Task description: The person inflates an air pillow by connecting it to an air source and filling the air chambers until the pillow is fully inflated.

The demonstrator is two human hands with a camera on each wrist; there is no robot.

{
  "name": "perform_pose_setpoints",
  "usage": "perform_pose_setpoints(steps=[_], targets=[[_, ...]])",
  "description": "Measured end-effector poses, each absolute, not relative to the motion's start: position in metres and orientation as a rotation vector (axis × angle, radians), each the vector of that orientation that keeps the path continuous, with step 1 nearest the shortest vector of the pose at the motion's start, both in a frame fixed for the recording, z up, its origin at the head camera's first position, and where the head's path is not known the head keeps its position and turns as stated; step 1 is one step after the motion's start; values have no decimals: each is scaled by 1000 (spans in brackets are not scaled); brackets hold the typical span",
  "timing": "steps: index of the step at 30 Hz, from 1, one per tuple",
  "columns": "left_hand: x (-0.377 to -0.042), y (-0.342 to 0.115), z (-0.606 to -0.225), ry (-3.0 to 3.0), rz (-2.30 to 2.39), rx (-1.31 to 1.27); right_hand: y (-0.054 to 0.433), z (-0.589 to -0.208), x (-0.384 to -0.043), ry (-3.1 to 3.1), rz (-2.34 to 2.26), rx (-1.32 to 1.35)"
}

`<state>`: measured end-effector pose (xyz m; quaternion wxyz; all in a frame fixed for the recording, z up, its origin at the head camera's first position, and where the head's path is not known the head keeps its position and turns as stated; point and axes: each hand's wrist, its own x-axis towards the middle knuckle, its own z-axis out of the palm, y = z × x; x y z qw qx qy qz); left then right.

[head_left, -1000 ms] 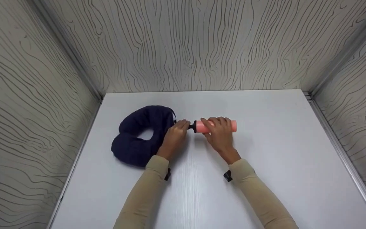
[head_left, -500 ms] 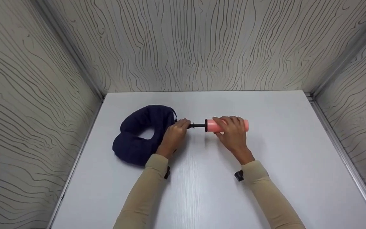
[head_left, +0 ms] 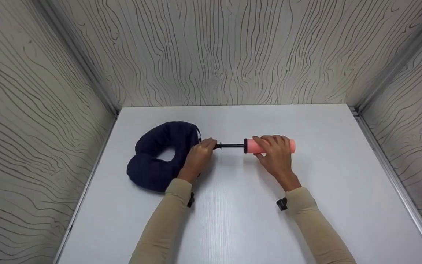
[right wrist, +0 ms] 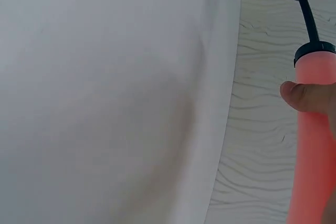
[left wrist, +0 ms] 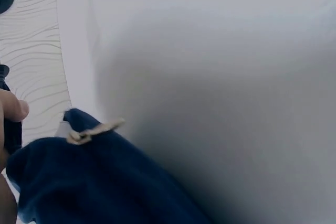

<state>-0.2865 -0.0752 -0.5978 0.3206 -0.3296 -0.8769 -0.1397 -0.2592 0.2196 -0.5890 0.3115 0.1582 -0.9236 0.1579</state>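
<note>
A hand pump with a pink barrel (head_left: 255, 146) and a black rod (head_left: 232, 145) lies crosswise between my two hands. My right hand (head_left: 277, 157) grips the barrel, its thumb (right wrist: 304, 97) along the side in the right wrist view. At the rod's other end my left hand (head_left: 199, 156) holds the black end piece (left wrist: 12, 132), beside the pillow's edge. The navy U-shaped neck pillow (head_left: 152, 170) lies left of the pump, partly behind my left hand and forearm. In the left wrist view a pale zipper pull (left wrist: 94, 131) hangs on the dark blue cloth. The far pump tip is hidden.
Everything is over a white table (head_left: 218, 220). Wood-grain patterned panels (head_left: 211, 51) enclose it at the back, left and right, with metal rails (head_left: 398, 183) along the sides. Dark devices (head_left: 282, 204) are strapped at both wrists.
My right hand has drawn the pink barrel to the right, so a longer stretch of black rod shows. My left hand and the neck pillow stay nearly in place.
</note>
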Motion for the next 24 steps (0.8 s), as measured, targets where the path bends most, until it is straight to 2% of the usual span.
perform_pose_setpoints(steps=[13,24], targets=[[-285,-70,-596,-2325,-323,-834,155,-592,-271,-2434,373,453],[-289,-74,-599,-2287,-334,-872,164,-590,-270,-2448,356,490]])
